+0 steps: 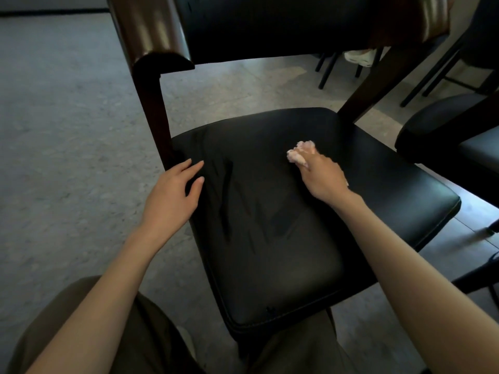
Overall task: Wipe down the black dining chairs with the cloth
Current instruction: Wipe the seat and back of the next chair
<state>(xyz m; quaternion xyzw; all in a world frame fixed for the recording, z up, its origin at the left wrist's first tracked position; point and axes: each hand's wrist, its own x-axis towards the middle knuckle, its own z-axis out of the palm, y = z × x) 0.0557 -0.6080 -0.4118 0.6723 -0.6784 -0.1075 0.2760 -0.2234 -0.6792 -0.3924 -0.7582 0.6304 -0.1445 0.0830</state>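
1. The step in hand is wiping the seat (270, 265) of the nearest black chair. The right grip (324, 179) is clenched round a small crumpled pale pink cloth (301, 153) and presses it on the back right part of the seat.
2. The left grip (172, 190) is released. Its fingers are straight and relaxed and rest on the left edge of the seat, near the rear post. I think it steadies the chair.
3. Some darker streaks (229, 198) cross the left and middle of the seat. They look like damp marks, so I judge that this part is wiped. The front and the right side show no such marks.
4. The next move calls for even sweeps of the cloth over the right side and the front. After that come the backrest (270, 22) and the brown frame (151, 31).
5. The floor (67, 130) is grey and speckled. A second black chair (432, 125) stands just beside, at the right. More dark legs (326, 68) stand further back, with a white thing (359, 56) among them that is too blurred to name. No table shows clearly.
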